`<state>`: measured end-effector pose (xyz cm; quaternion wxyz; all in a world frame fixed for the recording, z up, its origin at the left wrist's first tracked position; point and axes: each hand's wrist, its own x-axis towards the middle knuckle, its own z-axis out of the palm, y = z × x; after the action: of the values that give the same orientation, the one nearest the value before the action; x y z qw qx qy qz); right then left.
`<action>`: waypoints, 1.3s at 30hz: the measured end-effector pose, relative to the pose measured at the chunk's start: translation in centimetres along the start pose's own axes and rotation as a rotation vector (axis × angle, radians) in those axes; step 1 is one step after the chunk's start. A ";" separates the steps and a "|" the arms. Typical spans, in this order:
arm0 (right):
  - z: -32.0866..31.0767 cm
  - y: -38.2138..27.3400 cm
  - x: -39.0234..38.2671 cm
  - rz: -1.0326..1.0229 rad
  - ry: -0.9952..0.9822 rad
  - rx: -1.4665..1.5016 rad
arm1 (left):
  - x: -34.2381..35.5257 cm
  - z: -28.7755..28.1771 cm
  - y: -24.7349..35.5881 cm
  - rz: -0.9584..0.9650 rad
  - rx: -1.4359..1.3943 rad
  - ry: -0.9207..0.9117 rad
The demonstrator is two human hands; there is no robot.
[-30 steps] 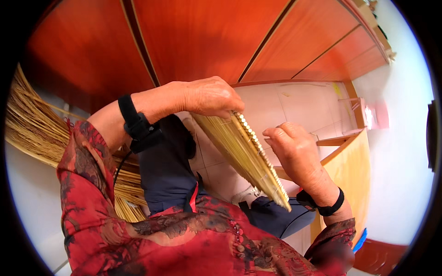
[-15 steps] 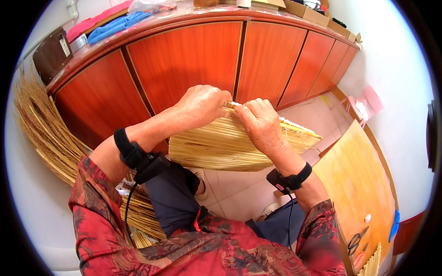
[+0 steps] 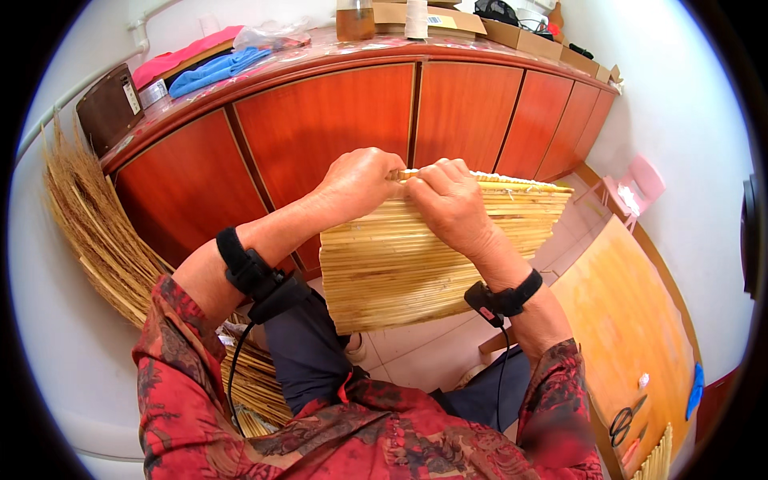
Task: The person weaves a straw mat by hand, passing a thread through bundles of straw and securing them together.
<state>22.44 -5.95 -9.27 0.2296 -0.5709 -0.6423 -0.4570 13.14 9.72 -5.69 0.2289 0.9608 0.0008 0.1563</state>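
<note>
A mat of pale yellow straw stalks (image 3: 400, 284), laid side by side, hangs upright with its broad face toward me. My left hand (image 3: 366, 178) is closed on its top edge at the left end of the bound rim. Right beside it, my right hand (image 3: 444, 200) grips the same edge, fingers curled over it. A row of white binding runs along the top to the right of my hands. The fingertips of my left hand are partly hidden. Black straps with small devices and cables are on both forearms.
A red wooden cabinet (image 3: 320, 128) carries cloths, boxes and a jar (image 3: 354, 24). Long straw bundles (image 3: 96, 232) lean at left. At right are a wooden table (image 3: 616, 312) with scissors (image 3: 622, 424), and a pink chair (image 3: 640, 180). My legs are below the mat.
The mat has swung from edge-on to broad side toward me and risen. My right hand, apart from it earlier, now grips the top edge beside my left. The view has tilted up.
</note>
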 end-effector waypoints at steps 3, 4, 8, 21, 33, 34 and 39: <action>0.8 -0.3 0.5 -0.049 -0.037 0.031 | -0.5 0.4 -0.8 -0.025 -0.020 0.017; 0.5 -0.8 0.6 -0.021 -0.016 0.073 | -0.7 0.5 -1.0 -0.034 -0.040 0.024; -1.7 -3.2 3.1 -0.027 0.182 0.183 | -1.2 0.1 -0.7 -0.090 -0.114 0.071; -10.5 -6.6 -3.1 1.452 0.113 1.161 | -4.9 3.6 -7.4 -0.222 -0.218 0.106; -12.5 -10.5 -12.6 1.705 0.445 0.756 | -6.8 10.0 -8.7 -0.203 -0.389 0.045; -8.7 -11.6 -10.4 1.788 0.263 0.818 | -6.9 10.2 -8.7 -0.188 -0.381 0.031; 3.8 -12.1 -11.4 1.627 0.145 1.038 | -7.0 12.2 -7.8 -0.172 -0.417 -0.018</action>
<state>14.71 -7.82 -24.34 0.7384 -0.6389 -0.1569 0.1481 10.67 10.84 -21.59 0.4352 0.8903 0.0485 0.1246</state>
